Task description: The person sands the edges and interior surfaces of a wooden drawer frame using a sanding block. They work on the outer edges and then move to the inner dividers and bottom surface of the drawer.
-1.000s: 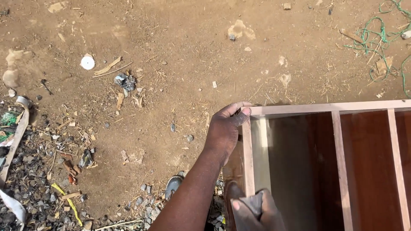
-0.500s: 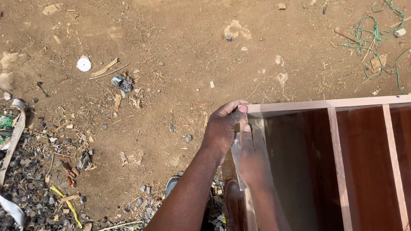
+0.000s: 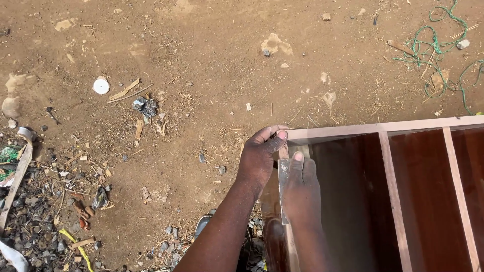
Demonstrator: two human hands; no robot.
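— While you look over the ground, what lies around the work?

— Bare brown dirt ground (image 3: 212, 60) with scattered litter: a small round white cap (image 3: 101, 86) to the far left, a crumpled grey scrap (image 3: 144, 106) near it, pale wood splinters (image 3: 125, 90) between the two, and a tangle of green cord (image 3: 433, 48) at the upper right. A heap of grey rubble and stones (image 3: 35, 211) fills the lower left. None of it comes between the hands and the wood.

— And the big piece?

— A reddish-brown wooden cabinet frame with pale edge strips (image 3: 403, 126) lies at the lower right. Its compartments, parted by two pale dividers (image 3: 393, 201), hold nothing I can see.

— Where are the hands?

— Left hand (image 3: 259, 156) curls over the frame's near left corner, fingers wrapped on the top rail, thumb pressed against the end. Right hand (image 3: 301, 189) lies flat along the left side panel just below that corner, fingers straight and together, pressing a thin shiny strip (image 3: 284, 174) against the edge. Both touch the frame; the two hands sit just beside each other.
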